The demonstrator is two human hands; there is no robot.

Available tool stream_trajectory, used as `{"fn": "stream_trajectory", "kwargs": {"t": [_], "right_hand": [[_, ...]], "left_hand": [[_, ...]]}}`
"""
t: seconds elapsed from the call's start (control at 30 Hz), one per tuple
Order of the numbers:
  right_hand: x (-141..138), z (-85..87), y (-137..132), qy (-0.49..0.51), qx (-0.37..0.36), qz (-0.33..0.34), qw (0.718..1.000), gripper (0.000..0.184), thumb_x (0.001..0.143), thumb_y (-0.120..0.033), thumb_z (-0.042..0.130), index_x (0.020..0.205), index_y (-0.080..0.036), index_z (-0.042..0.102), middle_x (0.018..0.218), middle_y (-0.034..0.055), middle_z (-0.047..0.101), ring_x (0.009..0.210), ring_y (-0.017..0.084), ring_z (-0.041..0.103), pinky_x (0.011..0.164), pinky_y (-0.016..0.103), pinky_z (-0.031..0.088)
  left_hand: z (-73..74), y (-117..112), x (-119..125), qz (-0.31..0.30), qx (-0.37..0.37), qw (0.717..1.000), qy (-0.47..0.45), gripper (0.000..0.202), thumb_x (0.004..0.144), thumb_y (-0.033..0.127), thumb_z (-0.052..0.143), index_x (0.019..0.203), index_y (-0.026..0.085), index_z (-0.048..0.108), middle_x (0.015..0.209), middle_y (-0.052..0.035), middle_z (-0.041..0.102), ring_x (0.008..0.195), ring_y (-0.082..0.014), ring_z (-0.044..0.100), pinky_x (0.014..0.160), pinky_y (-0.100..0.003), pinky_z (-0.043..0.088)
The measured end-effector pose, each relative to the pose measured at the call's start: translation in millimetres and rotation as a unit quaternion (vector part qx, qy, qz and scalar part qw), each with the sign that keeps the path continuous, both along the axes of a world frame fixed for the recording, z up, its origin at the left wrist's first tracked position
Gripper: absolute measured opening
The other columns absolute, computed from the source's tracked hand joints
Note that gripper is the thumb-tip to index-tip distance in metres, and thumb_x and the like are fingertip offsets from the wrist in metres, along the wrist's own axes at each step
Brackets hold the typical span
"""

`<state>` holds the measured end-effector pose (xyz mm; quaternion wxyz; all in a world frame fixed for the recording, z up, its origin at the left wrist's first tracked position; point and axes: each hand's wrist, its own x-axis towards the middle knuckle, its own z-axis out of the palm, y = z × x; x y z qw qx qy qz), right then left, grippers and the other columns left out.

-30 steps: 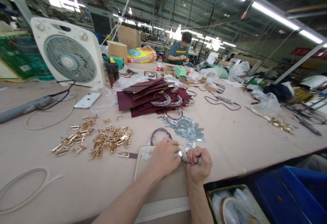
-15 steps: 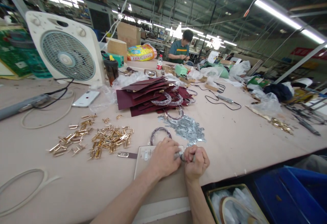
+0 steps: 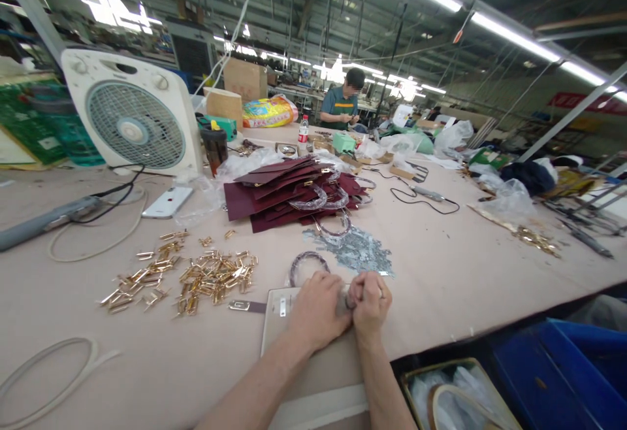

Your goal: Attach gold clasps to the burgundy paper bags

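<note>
On the surface [image 3: 161,371], gold-coloured fittings [image 3: 215,276] lie loosely heaped at left, near a beige panel [image 3: 333,368] with a dark strap [image 3: 255,307] jutting toward them. The left hand [image 3: 318,309] lies bent-fingered on the panel's far part, though whether it pinches anything cannot be told; just right of it, over the panel's far right corner, the right hand [image 3: 371,299] is clenched around a mostly hidden grey tool [image 3: 345,302], grey metal plates [image 3: 360,251] heaped beyond.

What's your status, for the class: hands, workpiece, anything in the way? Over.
Left hand on beige panel. Right hand closed on tool. Panel lies on table, dark loop beyond. Hands hide most of tool.
</note>
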<state>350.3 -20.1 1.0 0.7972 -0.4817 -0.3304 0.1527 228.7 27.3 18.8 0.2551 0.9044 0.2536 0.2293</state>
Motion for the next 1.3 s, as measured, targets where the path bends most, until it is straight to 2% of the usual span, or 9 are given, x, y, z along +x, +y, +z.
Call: {"fn": "stream_trajectory", "kwargs": {"t": [0.13, 0.27, 0.37, 0.5, 0.7, 0.83, 1.0, 1.13, 1.3], "right_hand": [[17.1, -1.8, -13.5, 0.138, 0.109, 0.007, 0.984, 0.032, 0.099, -0.040, 0.055, 0.073, -0.021, 0.053, 0.055, -0.0092, 0.038, 0.041, 0.007, 0.031, 0.041, 0.020, 0.030], [27.2, 1.3, -13.8, 0.160, 0.147, -0.017, 0.976, 0.029, 0.096, -0.039, 0.058, 0.073, -0.021, 0.053, 0.057, -0.0093, 0.040, 0.041, 0.006, 0.030, 0.040, 0.018, 0.029], [22.9, 6.3, -5.9, 0.127, 0.116, -0.001, 0.985, 0.032, 0.097, -0.042, 0.059, 0.073, -0.021, 0.054, 0.055, -0.0094, 0.040, 0.040, 0.006, 0.031, 0.039, 0.019, 0.029], [18.3, 14.5, 11.0, 0.087, 0.012, 0.045, 0.995, 0.036, 0.097, -0.048, 0.062, 0.076, -0.020, 0.058, 0.052, -0.0092, 0.043, 0.039, 0.006, 0.035, 0.038, 0.019, 0.028], [26.5, 21.6, 30.4, 0.065, -0.102, 0.093, 0.988, 0.043, 0.092, -0.058, 0.064, 0.073, -0.021, 0.055, 0.050, -0.0107, 0.039, 0.036, 0.006, 0.030, 0.034, 0.019, 0.025], [23.5, 18.5, 27.5, 0.024, -0.124, 0.113, 0.985, 0.045, 0.094, -0.059, 0.061, 0.070, -0.021, 0.055, 0.048, -0.0103, 0.037, 0.037, 0.007, 0.030, 0.034, 0.020, 0.025], [20.3, 9.0, 12.7, -0.069, -0.164, 0.095, 0.979, 0.048, 0.094, -0.057, 0.063, 0.064, -0.020, 0.054, 0.047, -0.0081, 0.040, 0.042, 0.008, 0.034, 0.038, 0.021, 0.028], [24.7, 17.0, -2.4, -0.006, -0.113, 0.090, 0.990, 0.045, 0.096, -0.054, 0.063, 0.067, -0.020, 0.054, 0.047, -0.0096, 0.037, 0.039, 0.007, 0.029, 0.037, 0.020, 0.024], [21.0, 36.4, -10.2, 0.017, 0.073, 0.072, 0.995, 0.040, 0.100, -0.045, 0.058, 0.068, -0.021, 0.054, 0.051, -0.0089, 0.037, 0.039, 0.007, 0.032, 0.039, 0.019, 0.027]], "left_hand": [[-2.5, -3.5, 2.3, 0.006, 0.023, 1.000, 0.010, 0.050, 0.080, 0.051, 0.081, 0.119, 0.023, 0.068, 0.126, -0.0066, 0.071, 0.121, -0.0314, 0.055, 0.106, -0.046, 0.047], [-4.4, -4.4, 4.0, 0.019, 0.031, 0.999, 0.024, 0.055, 0.077, 0.054, 0.084, 0.121, 0.025, 0.068, 0.127, -0.0060, 0.071, 0.121, -0.0322, 0.055, 0.105, -0.048, 0.046], [-4.5, -4.5, 4.5, 0.019, 0.034, 0.999, 0.032, 0.054, 0.078, 0.056, 0.083, 0.120, 0.026, 0.069, 0.125, -0.0060, 0.072, 0.119, -0.0319, 0.056, 0.104, -0.047, 0.046], [-2.5, -4.4, 4.7, 0.022, 0.029, 0.998, 0.047, 0.052, 0.076, 0.053, 0.085, 0.117, 0.025, 0.069, 0.122, -0.0052, 0.073, 0.118, -0.0317, 0.056, 0.101, -0.047, 0.047], [2.8, -3.3, 4.7, 0.017, 0.016, 0.997, 0.075, 0.053, 0.076, 0.054, 0.082, 0.117, 0.024, 0.069, 0.123, -0.0079, 0.072, 0.119, -0.0339, 0.054, 0.099, -0.049, 0.047], [1.5, -3.0, 5.2, 0.019, 0.014, 0.997, 0.077, 0.051, 0.077, 0.053, 0.082, 0.117, 0.024, 0.069, 0.121, -0.0084, 0.071, 0.119, -0.0337, 0.054, 0.099, -0.049, 0.047], [-2.0, -4.3, 8.2, 0.033, 0.022, 0.997, 0.059, 0.049, 0.074, 0.051, 0.083, 0.112, 0.023, 0.070, 0.116, -0.0087, 0.072, 0.117, -0.0333, 0.055, 0.098, -0.048, 0.047], [0.0, -5.4, 8.8, 0.030, 0.022, 0.997, 0.064, 0.046, 0.076, 0.052, 0.082, 0.109, 0.023, 0.069, 0.117, -0.0083, 0.072, 0.118, -0.0339, 0.055, 0.098, -0.049, 0.047], [1.1, -5.6, 7.2, 0.023, 0.022, 0.998, 0.062, 0.054, 0.075, 0.055, 0.083, 0.116, 0.024, 0.068, 0.124, -0.0081, 0.071, 0.121, -0.0342, 0.054, 0.103, -0.050, 0.046]]}}
